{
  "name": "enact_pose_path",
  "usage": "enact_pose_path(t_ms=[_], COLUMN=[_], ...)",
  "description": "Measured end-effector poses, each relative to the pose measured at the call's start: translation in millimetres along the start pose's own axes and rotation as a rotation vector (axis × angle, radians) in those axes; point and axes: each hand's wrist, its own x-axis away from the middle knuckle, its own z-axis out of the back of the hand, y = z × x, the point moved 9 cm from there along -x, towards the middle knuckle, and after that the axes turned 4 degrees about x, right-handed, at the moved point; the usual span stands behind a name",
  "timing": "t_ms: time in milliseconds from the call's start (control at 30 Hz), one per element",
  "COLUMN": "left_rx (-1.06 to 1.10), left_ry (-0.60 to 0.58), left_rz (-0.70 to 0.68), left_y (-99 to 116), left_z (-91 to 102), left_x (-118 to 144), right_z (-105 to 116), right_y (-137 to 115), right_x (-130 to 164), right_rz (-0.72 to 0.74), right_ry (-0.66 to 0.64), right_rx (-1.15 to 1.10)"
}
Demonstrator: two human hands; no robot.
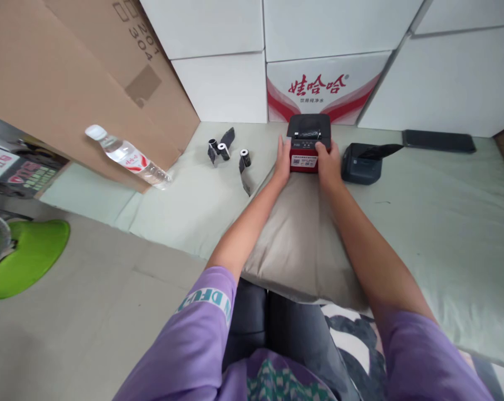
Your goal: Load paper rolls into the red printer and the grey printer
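A small red and black label printer (305,146) stands at the far end of a beige pillow (301,245) that lies across my lap. My left hand (282,161) grips the printer's left side and my right hand (328,163) grips its right side. The printer's black lid (309,126) is tilted up at the back. Both forearms stretch forward over the pillow.
A second black printer (362,163) with its lid open sits just right of my right hand. Three small paper rolls (223,151) lie left of the printer. A water bottle (126,156) leans against a cardboard box (68,83). White boxes (318,83) line the back; a dark flat device (439,141) lies far right.
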Motion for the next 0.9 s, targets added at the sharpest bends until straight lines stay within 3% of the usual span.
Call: enact_pose_path(t_ms=[100,167,233,300,400,467,533,633,767,900], left_rx=[-0.323,-0.465,-0.556,-0.605,-0.659,-0.697,-0.718,-0.718,-0.642,-0.542], left_ry=[0.069,-0.004,-0.156,-0.299,-0.441,-0.500,-0.518,-0.448,-0.298,-0.280], left_rz=[-0.136,-0.190,-0.132,-0.081,-0.125,-0.158,-0.166,-0.184,-0.124,-0.121], left_y=[14,22,19,17,22,25,25,31,32,26], left_z=[24.8,32.3,31.3,24.7,8.5,0.6,-0.4,9.9,31.3,36.0], left_x=[45,77,98,109,115,116,115,108,90,80], right_z=[54,94,126,144,138,125,117,120,124,94], right_y=[-40,-59,-58,-44,-15,-5,-5,-14,-31,-41], right_x=[36,58,66,64,50,40,31,34,74,134], right_rz=[0.212,0.281,0.192,0.047,-0.124,-0.142,-0.122,-0.112,-0.040,0.142], right_ry=[0.101,0.205,0.299,0.357,0.305,0.264,0.251,0.252,0.160,-0.011], right_rx=[0.272,0.488,0.703,0.831,0.912,0.932,0.935,0.951,0.944,0.866])
